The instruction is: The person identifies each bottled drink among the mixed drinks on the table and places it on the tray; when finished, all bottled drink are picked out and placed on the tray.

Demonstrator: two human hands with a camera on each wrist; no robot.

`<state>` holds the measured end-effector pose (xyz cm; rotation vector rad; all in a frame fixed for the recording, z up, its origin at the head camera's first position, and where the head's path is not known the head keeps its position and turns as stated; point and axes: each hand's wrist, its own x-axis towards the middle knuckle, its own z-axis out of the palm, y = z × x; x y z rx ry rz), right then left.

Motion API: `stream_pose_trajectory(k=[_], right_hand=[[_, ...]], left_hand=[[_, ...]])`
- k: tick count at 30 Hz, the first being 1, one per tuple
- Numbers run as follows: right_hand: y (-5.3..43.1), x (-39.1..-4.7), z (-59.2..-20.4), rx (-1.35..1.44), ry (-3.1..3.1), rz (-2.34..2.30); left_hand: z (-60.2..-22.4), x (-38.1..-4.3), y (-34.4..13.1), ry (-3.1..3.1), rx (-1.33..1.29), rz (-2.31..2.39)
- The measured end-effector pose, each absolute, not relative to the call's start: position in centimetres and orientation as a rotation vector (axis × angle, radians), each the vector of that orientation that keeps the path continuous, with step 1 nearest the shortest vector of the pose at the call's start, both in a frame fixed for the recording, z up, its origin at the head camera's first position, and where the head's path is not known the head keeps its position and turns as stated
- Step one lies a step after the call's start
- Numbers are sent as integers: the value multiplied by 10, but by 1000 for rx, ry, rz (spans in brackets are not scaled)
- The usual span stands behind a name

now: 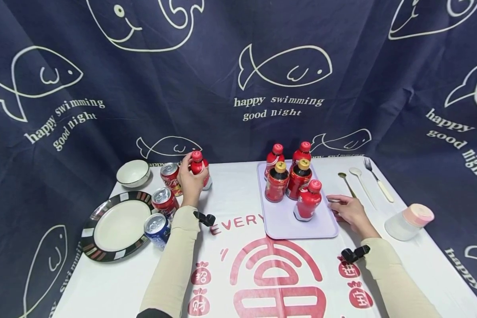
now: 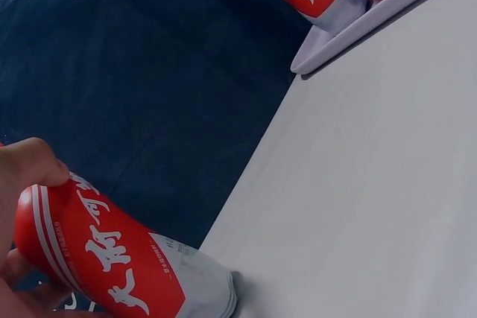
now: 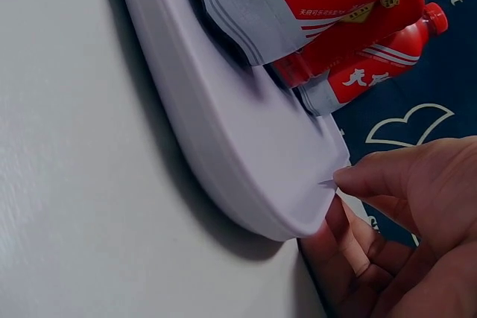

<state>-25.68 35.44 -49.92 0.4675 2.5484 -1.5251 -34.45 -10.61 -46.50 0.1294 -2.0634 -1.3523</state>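
My left hand (image 1: 191, 179) grips a red plastic drink bottle (image 1: 199, 166) with a red cap and whitish base, at the back left of the table. In the left wrist view the bottle's base stands near the table's back edge, thumb and fingers round its upper body. At the right edge of a pale lilac tray (image 1: 280, 229), my right hand (image 1: 349, 213) pinches the rim, thumb on top and fingers below. Several bottles stand on that tray: red-capped ones like the front bottle (image 1: 308, 203), and two dark, gold-capped ones such as the left one (image 1: 277, 187).
Cans line up left of my left forearm, a blue one (image 1: 157, 229) nearest. Beyond them are a dark-rimmed plate (image 1: 88, 234) and a white bowl (image 1: 133, 173). Right of the tray lie a gold spoon (image 1: 346, 183), a white spoon (image 1: 361, 183), a fork (image 1: 378, 181) and a pink-lidded jar (image 1: 408, 221).
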Motion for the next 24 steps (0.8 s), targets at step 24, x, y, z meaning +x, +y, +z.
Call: stream_pose_trajectory(k=[24], right_hand=[[355,-259,-502,462,2555,-1520]], left_hand=[[-431,-333,-94,-2103,-75,-1515]])
